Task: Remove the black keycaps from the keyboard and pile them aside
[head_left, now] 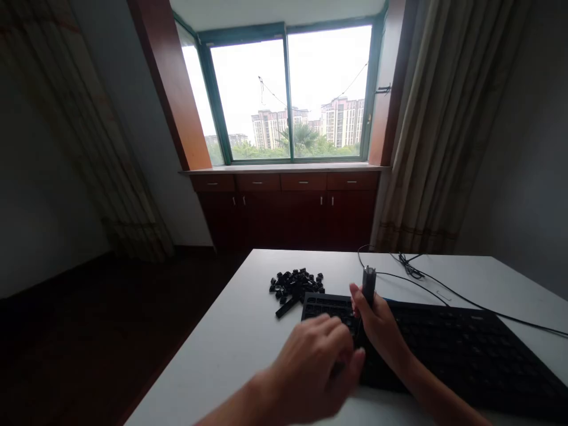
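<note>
A black keyboard (448,349) lies across the right part of the white table, with keycaps gone from its left end. My right hand (380,324) is above that end, closed round a dark upright bar-shaped tool (368,283) with small prongs at its top. My left hand (313,364) is nearer to me, over the keyboard's front left corner, slightly blurred. Its fingers are curled in toward the thumb, and I cannot make out what lies between them. Beyond the keyboard's left end is a heap of loose black keycaps (295,283), with a long keycap (287,307) in front.
Black cables (412,269) lie coiled at the back right of the white table (222,337), one running to the right edge. A small bent wire (441,294) lies near them. Behind stand a wooden cabinet (284,213) and a window, with curtains (426,148) at the sides.
</note>
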The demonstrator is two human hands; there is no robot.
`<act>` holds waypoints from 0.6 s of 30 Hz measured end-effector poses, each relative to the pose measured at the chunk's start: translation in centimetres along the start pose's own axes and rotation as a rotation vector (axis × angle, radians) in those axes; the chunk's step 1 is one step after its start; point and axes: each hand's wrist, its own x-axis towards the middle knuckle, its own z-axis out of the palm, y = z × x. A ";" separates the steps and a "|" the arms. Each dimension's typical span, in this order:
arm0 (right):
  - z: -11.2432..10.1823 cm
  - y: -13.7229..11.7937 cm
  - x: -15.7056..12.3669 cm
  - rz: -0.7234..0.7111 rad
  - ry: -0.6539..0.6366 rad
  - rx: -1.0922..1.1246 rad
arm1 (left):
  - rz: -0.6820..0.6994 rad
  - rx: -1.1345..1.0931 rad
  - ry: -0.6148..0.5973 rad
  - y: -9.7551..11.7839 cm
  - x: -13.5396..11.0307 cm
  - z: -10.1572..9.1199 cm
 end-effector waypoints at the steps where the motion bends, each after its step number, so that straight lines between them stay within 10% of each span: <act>1: 0.1 -0.3 0.0 0.020 0.007 0.015 | 0.004 0.056 0.096 -0.8 1.2 -0.5; 7: 0.5 -0.5 -0.2 0.129 0.040 0.224 | -0.005 0.138 0.148 -3.8 3.8 0.6; 18: 0.4 -0.7 -0.5 0.086 0.001 0.147 | -0.042 0.002 0.197 -3.1 2.5 3.4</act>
